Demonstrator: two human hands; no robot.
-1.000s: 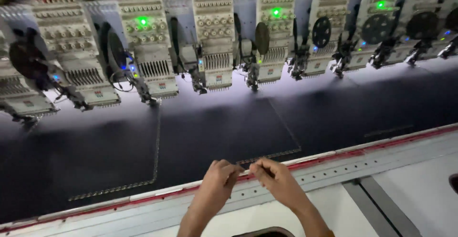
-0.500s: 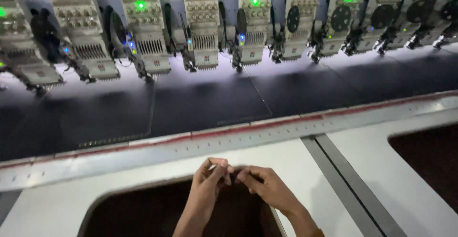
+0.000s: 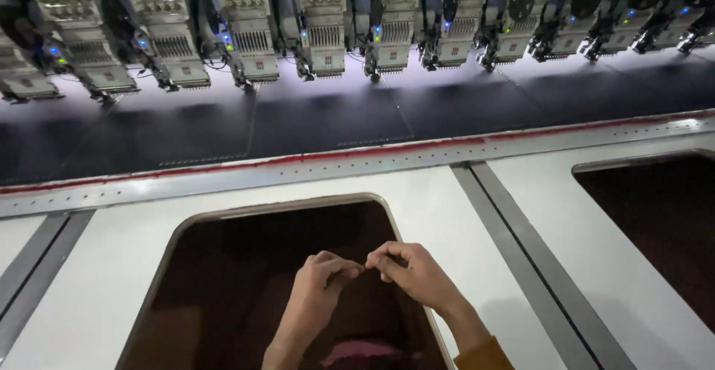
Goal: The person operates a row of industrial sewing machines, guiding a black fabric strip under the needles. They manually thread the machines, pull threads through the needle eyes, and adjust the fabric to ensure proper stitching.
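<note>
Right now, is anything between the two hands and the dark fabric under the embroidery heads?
Yes. The left hand and right hand meet fingertip to fingertip over the dark cutout in the white table. A strip of white table and the red-edged metal frame rail lie between them and the dark fabric.

The broad flat machine table [image 3: 223,221] is plain white, crossed by two grey strips [image 3: 521,266] that run toward the viewer. Its rounded rectangular cut-out [image 3: 246,281] is very dark brown inside, with a tan edge and a small pinkish-red patch low down. The long metal frame rail [image 3: 357,163] is silver-grey with a worn red stripe along its upper edge. The stretched cloth [image 3: 328,117] behind it is dark navy, nearly black, marked with faint pale dotted outlines. The row of embroidery heads [image 3: 320,20] is cream-white with black parts, small green and blue lights. One cuff [image 3: 484,355] is mustard-orange.
</note>
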